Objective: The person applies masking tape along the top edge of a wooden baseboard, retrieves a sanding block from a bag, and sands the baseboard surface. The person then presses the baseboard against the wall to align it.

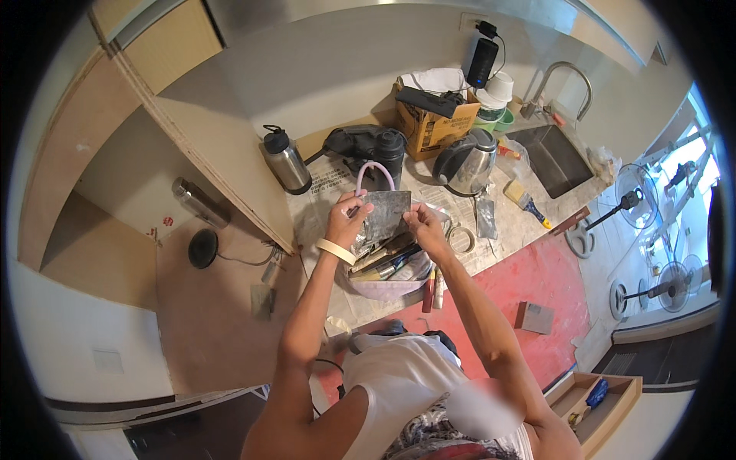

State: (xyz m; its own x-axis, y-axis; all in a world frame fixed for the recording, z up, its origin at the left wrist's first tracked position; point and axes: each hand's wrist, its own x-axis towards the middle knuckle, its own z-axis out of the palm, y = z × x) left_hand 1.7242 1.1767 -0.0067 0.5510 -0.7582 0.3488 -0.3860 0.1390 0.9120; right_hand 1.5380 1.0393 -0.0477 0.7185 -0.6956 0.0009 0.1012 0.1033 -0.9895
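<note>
Between my two hands is a dark grey, flat rectangular piece (389, 215), perhaps a sanding sheet or a scraper blade; I cannot tell which. My left hand (349, 218) grips its left edge, and my right hand (427, 230) pinches the right one. Around my left wrist sits a cream ring (336, 251) like a roll of masking tape. Under my hands stands a pale purple basket (387, 289) with a raised handle, filled with brushes and other tools (392, 264). Another tape roll (461, 240) lies beside my right hand.
Newspaper covers part of the counter. Behind the basket stand a steel flask (287, 161), a black bottle (389, 157), a kettle (469, 162) and a cardboard box (431, 130). A paintbrush (526, 201) lies before the sink (553, 161). Fans (673, 286) and an open drawer (613, 422) are at right.
</note>
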